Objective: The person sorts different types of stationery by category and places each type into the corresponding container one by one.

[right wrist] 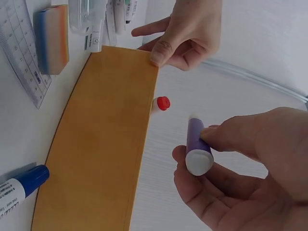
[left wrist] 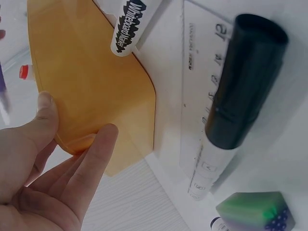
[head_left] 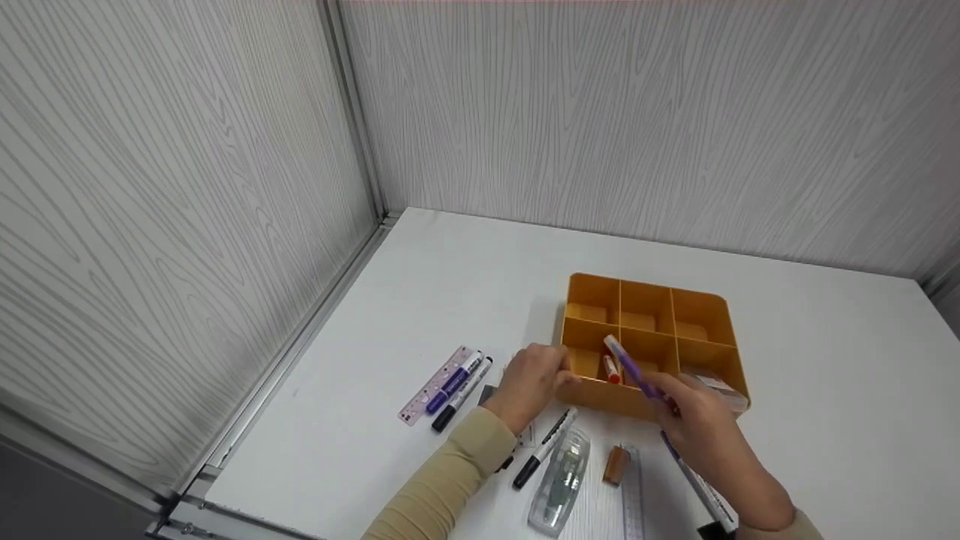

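Observation:
My left hand [head_left: 531, 379] grips the front left corner of a yellow-orange compartment tray [head_left: 600, 394]; in the left wrist view its thumb and fingers [left wrist: 103, 149] lie on either side of the wall. Over the tray's front compartments, my right hand [head_left: 701, 420] pinches a purple marker [head_left: 635, 367] between thumb and fingers. The marker slants with its pale end up and to the left. A red-tipped white marker [head_left: 611, 369] leans in the front left compartment. A clear flat case [head_left: 718, 388] lies in the front right one, partly behind my right hand.
Left of the tray lie a pink ruler [head_left: 433, 386], a purple-and-white marker [head_left: 453, 382] and a black-capped marker [head_left: 462, 394]. In front are a whiteboard marker [head_left: 545, 450], a clear case [head_left: 561, 484], a brown-orange block [head_left: 616, 465], a transparent ruler [head_left: 633, 495] and a blue-capped marker [right wrist: 24, 187].

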`<state>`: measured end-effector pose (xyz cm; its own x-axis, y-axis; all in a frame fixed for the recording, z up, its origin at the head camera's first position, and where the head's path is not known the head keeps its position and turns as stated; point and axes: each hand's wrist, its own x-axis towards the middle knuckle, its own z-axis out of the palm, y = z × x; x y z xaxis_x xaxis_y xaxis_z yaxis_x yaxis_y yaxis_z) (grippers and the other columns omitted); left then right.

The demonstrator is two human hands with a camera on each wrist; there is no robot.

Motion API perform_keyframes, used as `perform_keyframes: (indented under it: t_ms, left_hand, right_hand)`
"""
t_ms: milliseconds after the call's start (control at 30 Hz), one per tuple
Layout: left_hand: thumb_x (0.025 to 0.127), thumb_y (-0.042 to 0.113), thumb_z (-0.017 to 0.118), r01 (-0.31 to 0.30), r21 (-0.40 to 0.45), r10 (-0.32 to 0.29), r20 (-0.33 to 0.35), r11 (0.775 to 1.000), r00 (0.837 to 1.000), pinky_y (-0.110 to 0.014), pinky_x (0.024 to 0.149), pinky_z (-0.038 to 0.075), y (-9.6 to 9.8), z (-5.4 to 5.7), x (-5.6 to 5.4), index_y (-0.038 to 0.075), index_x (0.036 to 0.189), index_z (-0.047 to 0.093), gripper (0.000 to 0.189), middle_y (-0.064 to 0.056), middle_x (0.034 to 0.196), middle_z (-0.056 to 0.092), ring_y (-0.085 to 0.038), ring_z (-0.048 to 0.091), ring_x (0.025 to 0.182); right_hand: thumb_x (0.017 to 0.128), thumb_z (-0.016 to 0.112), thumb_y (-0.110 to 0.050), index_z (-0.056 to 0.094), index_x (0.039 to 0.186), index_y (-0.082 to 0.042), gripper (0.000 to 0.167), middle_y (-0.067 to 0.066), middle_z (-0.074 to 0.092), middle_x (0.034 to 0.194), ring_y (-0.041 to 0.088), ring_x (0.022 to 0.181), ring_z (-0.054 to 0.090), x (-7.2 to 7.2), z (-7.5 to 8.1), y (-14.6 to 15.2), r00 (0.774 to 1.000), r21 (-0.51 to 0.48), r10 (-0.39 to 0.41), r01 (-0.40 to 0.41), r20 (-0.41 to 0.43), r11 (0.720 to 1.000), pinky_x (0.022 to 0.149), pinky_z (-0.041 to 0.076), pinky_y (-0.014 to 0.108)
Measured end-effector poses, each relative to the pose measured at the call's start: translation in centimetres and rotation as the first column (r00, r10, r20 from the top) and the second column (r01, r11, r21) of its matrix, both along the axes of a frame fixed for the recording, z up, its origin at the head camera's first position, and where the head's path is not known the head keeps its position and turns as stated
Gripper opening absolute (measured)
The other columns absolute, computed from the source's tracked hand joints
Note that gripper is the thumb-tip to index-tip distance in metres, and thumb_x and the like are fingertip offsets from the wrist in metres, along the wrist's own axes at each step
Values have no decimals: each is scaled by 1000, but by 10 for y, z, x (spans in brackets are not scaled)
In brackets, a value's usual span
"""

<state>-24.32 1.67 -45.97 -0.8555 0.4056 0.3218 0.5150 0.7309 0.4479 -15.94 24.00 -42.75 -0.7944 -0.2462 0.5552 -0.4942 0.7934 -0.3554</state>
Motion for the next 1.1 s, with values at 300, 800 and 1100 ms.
perform_keyframes:
  t_ms: [300, 800, 1100]
  left_hand:
    - [84, 33, 72, 10, 10, -10, 12, 1000, 1000, -17, 67, 49, 0, 0, 0, 12, 86, 66, 22, 2, 80, 69, -9, 60, 73]
    - [85, 29, 74, -8, -33, 8, -7, 999, 1000, -17, 62, 48, -1, 0, -1, 12, 85, 67, 18, 2, 80, 71, -9, 64, 72]
    - [87, 29, 73, -32, -54, 35, 53, 998, 998, -17, 60, 44, 4, 1, -2, 13, 84, 67, 18, 3, 78, 69, -8, 58, 68]
  right_hand:
    - [76, 78, 11, 73, 91, 0, 19, 12, 71, 90, 25, 79, 66, -19, -2, -20, 999, 32, -24, 23, 33, 999, 68, 59, 40]
    - [75, 78, 10, 72, 84, 3, 13, 11, 71, 82, 25, 77, 58, -43, 9, -58, 995, 233, 34, -11, -94, 973, 70, 56, 32]
    - [74, 78, 11, 70, 83, 4, 14, 14, 66, 72, 23, 70, 50, -51, -6, -72, 998, 403, -32, 52, -58, 914, 67, 50, 31]
